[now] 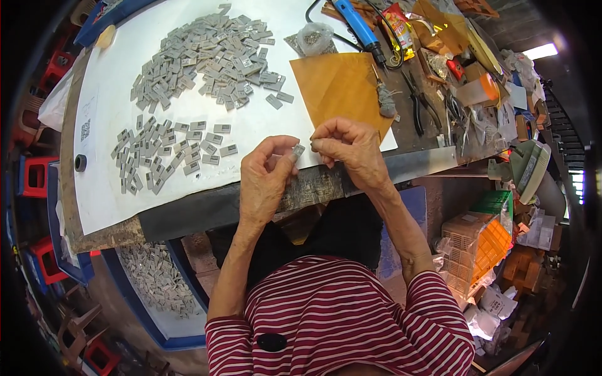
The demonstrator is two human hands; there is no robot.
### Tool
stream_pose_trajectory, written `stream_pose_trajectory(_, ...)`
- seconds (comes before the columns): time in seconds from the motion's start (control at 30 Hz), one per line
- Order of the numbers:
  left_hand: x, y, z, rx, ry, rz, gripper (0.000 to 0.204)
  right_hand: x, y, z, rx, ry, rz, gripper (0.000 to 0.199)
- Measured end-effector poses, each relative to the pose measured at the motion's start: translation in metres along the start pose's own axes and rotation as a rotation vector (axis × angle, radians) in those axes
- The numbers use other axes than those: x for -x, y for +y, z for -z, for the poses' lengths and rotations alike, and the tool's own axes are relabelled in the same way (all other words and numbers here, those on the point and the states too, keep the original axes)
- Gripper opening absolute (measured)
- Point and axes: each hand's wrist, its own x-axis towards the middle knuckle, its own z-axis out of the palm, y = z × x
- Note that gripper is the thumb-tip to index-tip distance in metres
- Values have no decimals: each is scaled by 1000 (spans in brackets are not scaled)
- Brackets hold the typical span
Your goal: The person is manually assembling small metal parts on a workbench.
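Note:
Between the thumb and fingers of my left hand (266, 178) is a small grey rectangular piece (298, 151), held up over the table's front edge. Close to its right, my right hand (354, 150) pinches with thumb and forefinger; a tiny dark bit shows at the tips, too small to name. Beyond my hands, on white paper (251, 125), lie a large heap of like grey pieces (210, 53) and a looser spread of them (166, 150) nearer me. A brown paper sheet (342, 84) lies just behind my right hand.
A plastic bag of small parts (313, 41), a blue corded tool (359, 28) and black-handled pliers (419, 103) lie at the back right. The table's right end is cluttered. Below left stands a blue tray (169, 341) of grey pieces; an orange crate (486, 250) stands below right.

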Motion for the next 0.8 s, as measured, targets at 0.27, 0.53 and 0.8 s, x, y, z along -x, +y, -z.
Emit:
stream_pose_trajectory(0.27,1,-18,-7,-194,117,-381,14,-1,19,-5,-330,-29,-77,11)
stream_pose_trajectory(0.53,9,-12,-14,-183,168,-314,16,1,28,-4,-327,34,-58,10)
stream_pose_trajectory(0.8,6,-22,-15,5,216,-280,16,6,28,-4,-263,59,-11,8)
